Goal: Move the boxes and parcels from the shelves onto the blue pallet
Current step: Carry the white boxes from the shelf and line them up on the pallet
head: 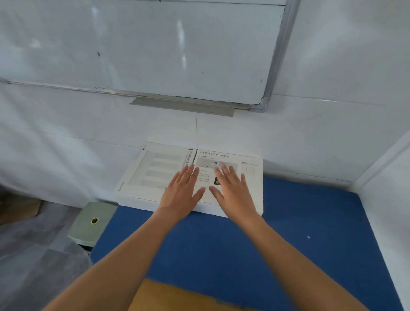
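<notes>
Placement step: a flat white router box [192, 179] lies on the far end of the blue pallet [303, 231], its back edge against the white wall [298, 138]. The left hand [183, 189] and right hand [233, 190] are side by side over the box lid, fingers straight and spread, thumbs nearly meeting; neither grips anything. Whether the palms press the lid or hover just above it cannot be determined. The box appears seated, so the next move likely calls for withdrawing both hands and returning to the shelves for another item. A brown cardboard parcel [211, 310] sits at the near end of the pallet, cut off by the frame edge. The shelves are out of view. Print on the box is mostly illegible. Left of the pallet, a grey-green block [90, 222] is hard to identify.
</notes>
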